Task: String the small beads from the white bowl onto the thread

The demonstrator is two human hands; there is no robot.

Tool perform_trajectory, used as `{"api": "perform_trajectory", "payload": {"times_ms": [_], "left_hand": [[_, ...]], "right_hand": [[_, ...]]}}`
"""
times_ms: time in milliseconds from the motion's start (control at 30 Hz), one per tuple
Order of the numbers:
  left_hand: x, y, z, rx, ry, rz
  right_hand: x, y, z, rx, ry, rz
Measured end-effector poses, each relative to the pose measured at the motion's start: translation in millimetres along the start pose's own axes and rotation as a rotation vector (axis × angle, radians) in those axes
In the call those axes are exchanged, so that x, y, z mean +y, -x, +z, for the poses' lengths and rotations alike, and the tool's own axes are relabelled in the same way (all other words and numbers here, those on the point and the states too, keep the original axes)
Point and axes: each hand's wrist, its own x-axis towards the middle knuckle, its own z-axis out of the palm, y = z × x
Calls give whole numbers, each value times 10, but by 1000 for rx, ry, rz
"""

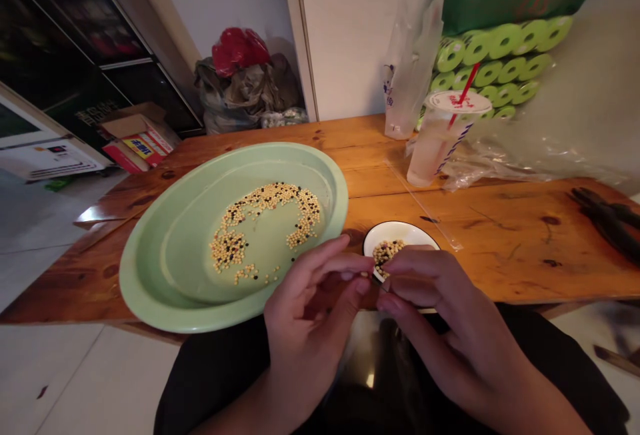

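- The left hand [311, 318] and right hand [440, 315] are held together in front of the person, over the near edge of the counter [500, 255].
- The fingers [345, 263] of the left hand are curled, and their tips sit just beside the small white dish [403, 232].
- The fingers [415, 265] of the right hand curve over the near side of the dish, with the tips close to those of the left hand. Whether either hand pinches anything cannot be told.
- The dish holds a small heap of pale yellow grains [387, 252] mixed with dark seeds, and it lies partly behind the hands.
- To the left, just beside the dish, a wide pale green plate [150, 275] carries more of the mixed grains [265, 218], spread in a loose curved band.
- Beyond the dish stand a plastic cup [437, 145] with a red straw and a clear plastic bag [413, 68].
- Green-wrapped paper rolls [495, 55] sit behind the cup.
- A dark tool [605, 222] lies at the counter's right end, too shaded to identify.
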Motion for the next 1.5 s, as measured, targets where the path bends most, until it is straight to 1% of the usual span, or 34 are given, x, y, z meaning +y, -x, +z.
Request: {"api": "perform_trajectory", "payload": {"times_ms": [233, 333, 400, 500, 567, 633, 700, 767, 867, 967, 1033, 1133, 1200, 1267, 1367, 1433, 1500], "left_hand": [[10, -11, -2, -7, 9, -25], [24, -9, -3, -37, 34, -26], [32, -17, -8, -62, 75, -43], [38, -50, -33, -119, 195, -129], [37, -77, -62, -185, 279, -217], [34, -101, -92, -238, 314, -291], [29, -118, -116, -252, 320, -334], [23, -131, -130, -246, 315, -355], [14, -142, -134, -239, 294, -360], [1, -145, -129, -248, 229, -327], [-13, -141, -120, -249, 151, -275], [-62, -133, -92, -216, -40, -127], [-130, -137, -58, -174, -203, 14], [-228, -155, -10, -141, -323, 127], [-389, -199, 74, -127, -415, 206], [-466, -226, 117, -133, -481, 264], [-506, -243, 136, -139, -548, 335]], "right_hand": [[28, 2, 17, 7, -23, 21], [14, -6, 10, 8, -78, 12], [-6, -22, -11, -24, -137, 14], [-33, -61, -50, -111, -284, 84], [-42, -90, -65, -156, -451, 182], [-41, -116, -61, -178, -649, 258], [-31, -134, -41, -197, -810, 285], [-12, -145, -16, -207, -889, 285], [27, -153, 5, -203, -907, 286], [56, -156, -11, -212, -867, 287], [55, -160, -34, -231, -807, 305], [41, -183, -69, -216, -650, 327], [53, -212, -84, -155, -477, 304], [97, -245, -92, -78, -226, 252], [207, -280, -89, 9, 153, 195], [276, -290, -78, 36, 281, 205], [318, -291, -64, 48, 333, 226]]}}
